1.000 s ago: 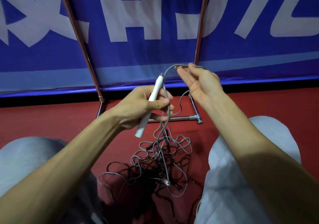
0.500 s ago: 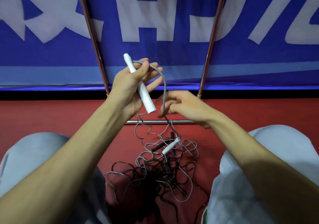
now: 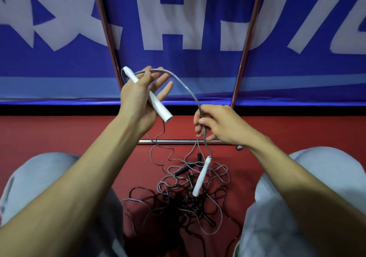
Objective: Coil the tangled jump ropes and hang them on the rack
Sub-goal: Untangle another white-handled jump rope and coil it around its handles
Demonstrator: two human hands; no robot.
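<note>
1. While the left grip point(image 3: 138, 102) is clenched round a white handle point(image 3: 160, 110) (thumb laid across it, the outer fingers stretched loosely past it), the handle slants from upper left down to lower right, held well above the floor point(image 3: 59, 134).
2. From the handle's upper end a grey rope point(image 3: 184, 85) bends back over the fingers and arcs down to the right grip point(image 3: 219, 127), which pinches it between thumb and curled fingers.
3. Below that pinch the same rope drops to a second white handle point(image 3: 201, 177), which is tilted with its lower end over the tangle point(image 3: 178, 199). Whether it touches the pile I cannot tell.
4. A thinner grey strand drops from behind the first handle's lower end and wanders down into the pile.
5. The tangle of grey and black ropes lies on the red floor between the left knee point(image 3: 39, 177) and the right knee point(image 3: 316, 177), both in pale grey trousers. Black handles point(image 3: 183, 171) show at its far side.
6. The rack point(image 3: 174, 141) stands just beyond the tangle: a low metal crossbar runs along the floor below the hands, and two slim uprights rise from it, leaning apart towards the top.
7. Behind the rack, along the floor's far edge, hangs a blue banner point(image 3: 178, 63) with large white letters.
</note>
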